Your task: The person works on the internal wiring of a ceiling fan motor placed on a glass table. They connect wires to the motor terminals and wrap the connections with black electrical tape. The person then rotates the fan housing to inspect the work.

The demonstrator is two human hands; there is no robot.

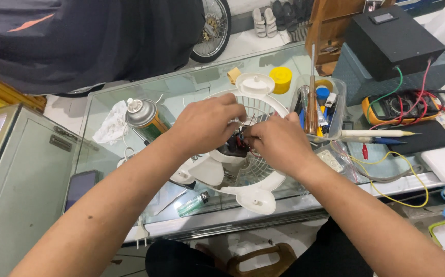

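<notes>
Two hands on the job, and from my head camera I look straight down on them. My left hand (207,124) and my right hand (279,141) meet over the middle of a white fan housing (256,192) that lies flat on the glass worktop (202,77). Both sets of fingers are pressed together around thin wires (243,137), red and dark, right above the dark motor block (233,149) at the hub; exactly which strand each fingertip pinches I cannot tell, the knuckles hide it. White blades (204,169) poke out below my left wrist.

Left of the fan stands a spray can (144,115) beside a crumpled white cloth (110,123). A clear lighter (194,203) lies at the near edge. On the right, a clear tub of tools (330,110) with a screwdriver (311,97) upright in it, then a multimeter (397,107) with red and green leads, under a black box (391,38).

To do this well, I judge: keep the wrists low and steady, hold the strands close to their ends, and avoid tugging them against the motor.
</notes>
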